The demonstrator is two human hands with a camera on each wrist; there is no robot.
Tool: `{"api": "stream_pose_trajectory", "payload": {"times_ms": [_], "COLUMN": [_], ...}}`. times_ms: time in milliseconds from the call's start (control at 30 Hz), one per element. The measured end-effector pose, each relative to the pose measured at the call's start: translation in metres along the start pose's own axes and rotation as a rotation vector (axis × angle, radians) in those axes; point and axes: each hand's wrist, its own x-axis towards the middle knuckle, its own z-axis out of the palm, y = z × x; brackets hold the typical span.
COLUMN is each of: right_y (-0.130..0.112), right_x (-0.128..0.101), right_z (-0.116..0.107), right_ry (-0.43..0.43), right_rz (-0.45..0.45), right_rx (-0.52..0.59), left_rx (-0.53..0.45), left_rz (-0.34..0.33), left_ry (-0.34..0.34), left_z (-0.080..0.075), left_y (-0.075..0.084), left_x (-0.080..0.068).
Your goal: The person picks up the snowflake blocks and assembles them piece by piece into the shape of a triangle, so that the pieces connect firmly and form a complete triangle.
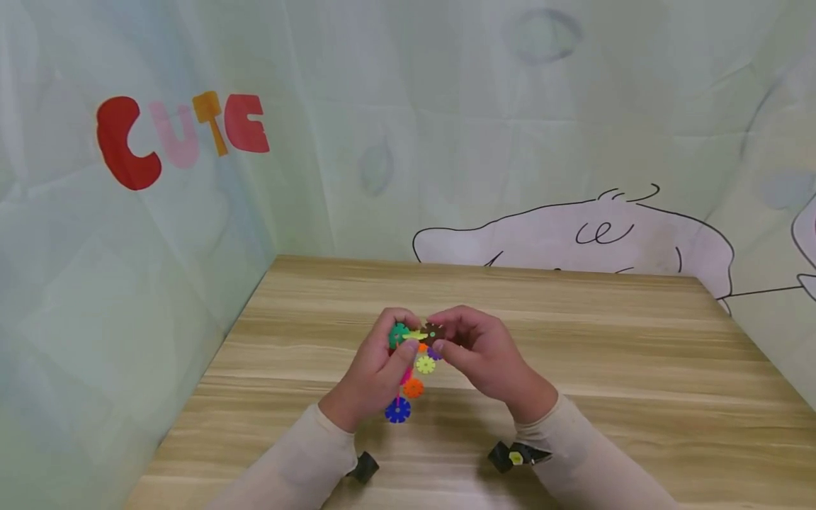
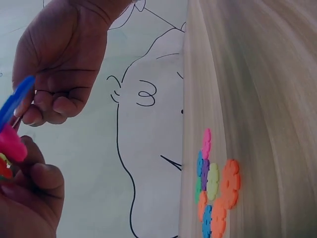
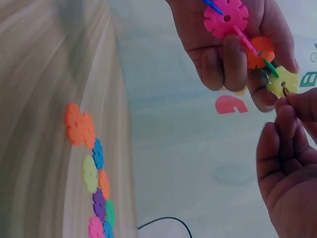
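Note:
My left hand (image 1: 372,372) holds a chain of slotted plastic snowflake discs above the table. The right wrist view shows its pink disc (image 3: 227,19), orange disc (image 3: 260,52), edge-on green disc (image 3: 271,68) and yellow disc (image 3: 283,82) linked in a row. A blue disc (image 1: 398,411) appears below the hand in the head view. Thumb and fingers of my right hand (image 1: 494,354) pinch a brown disc (image 1: 433,333), whose edge meets the yellow disc's rim. Both hands are close together, fingertips nearly facing. In the left wrist view, a blue disc (image 2: 15,101) crosses the right hand.
Several loose discs lie on the wooden table (image 1: 605,340) below the hands, among them an orange disc (image 3: 74,124), a yellow disc (image 3: 90,174) and a purple disc (image 3: 99,205). Printed cloth walls (image 1: 357,127) stand along the table's left and back edges.

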Motion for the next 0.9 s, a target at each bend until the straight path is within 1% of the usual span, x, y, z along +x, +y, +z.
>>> {"api": "stream_pose_trajectory", "payload": {"times_ms": [100, 200, 267, 300, 367, 433, 500, 567, 633, 733, 900], "right_y": [0.004, 0.011, 0.018, 0.023, 0.033, 0.044, 0.052, 0.058, 0.061, 0.061, 0.058], "right_x": [0.002, 0.005, 0.007, 0.008, 0.010, 0.011, 0.010, 0.009, 0.008, 0.006, 0.004], "right_z": [-0.007, -0.016, -0.021, -0.023, -0.026, -0.027, -0.026, -0.025, -0.024, -0.023, -0.021], "right_ry": [-0.029, -0.032, -0.028, -0.031, -0.054, -0.103, -0.151, -0.183, -0.210, -0.246, -0.272], "right_rz": [0.016, 0.077, 0.167, 0.224, 0.343, 0.455, 0.535, 0.587, 0.605, 0.607, 0.607], "right_rx": [-0.009, -0.070, -0.161, -0.214, -0.326, -0.423, -0.483, -0.525, -0.552, -0.585, -0.618], "left_rx": [0.004, -0.009, -0.011, -0.014, -0.013, -0.005, -0.010, -0.023, -0.041, -0.050, -0.016], "left_rz": [-0.019, -0.065, -0.086, -0.084, -0.071, -0.047, -0.034, -0.043, -0.059, -0.079, -0.069], "left_ry": [0.031, 0.069, 0.103, 0.113, 0.129, 0.134, 0.132, 0.129, 0.125, 0.119, 0.125], "left_z": [-0.001, -0.003, -0.005, -0.006, -0.008, -0.008, -0.008, -0.008, -0.007, -0.007, -0.007], "left_y": [-0.001, -0.002, -0.003, -0.004, -0.006, -0.007, -0.007, -0.007, -0.005, -0.004, -0.006], "left_x": [0.001, 0.001, 0.001, 0.001, 0.001, 0.001, 0.001, 0.001, 0.001, 0.001, 0.001]}}
